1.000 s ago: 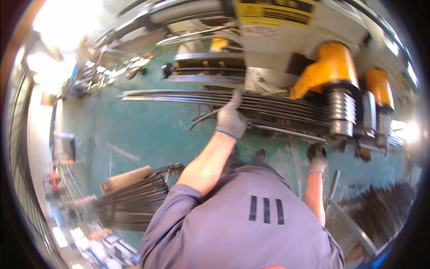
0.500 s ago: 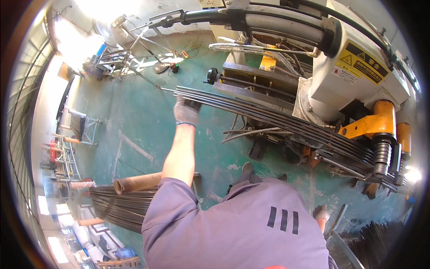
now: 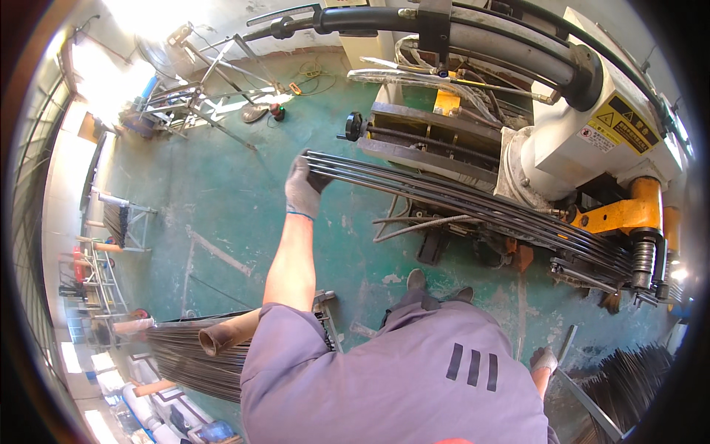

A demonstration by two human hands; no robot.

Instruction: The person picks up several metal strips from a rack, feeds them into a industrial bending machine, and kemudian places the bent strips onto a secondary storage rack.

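Observation:
My left hand (image 3: 303, 186), in a grey-white work glove with a blue cuff edge, is closed around the near-left ends of a bundle of thin dark metal rods (image 3: 444, 194). The ends lie roughly even against the palm. From there the rods slope right along the machine's front to an orange clamp arm (image 3: 621, 207) with a coiled spring below it. My right hand (image 3: 546, 360), also gloved, hangs low by my right side near a metal stand bar (image 3: 588, 403). Its fingers show small and look loosely apart, with nothing visible in them.
A white machine housing (image 3: 599, 140) with a warning label and thick black hoses stands ahead right. Behind my left arm, dark rods (image 3: 196, 355) lie on a rack beside a brown cardboard tube (image 3: 229, 333). More rods (image 3: 625, 381) stand at lower right. Metal frames (image 3: 188, 103) stand far left.
My left hand has shifted onto the rod ends; the one rod that stuck out past the others now sits about level with them. My right hand has come further into view.

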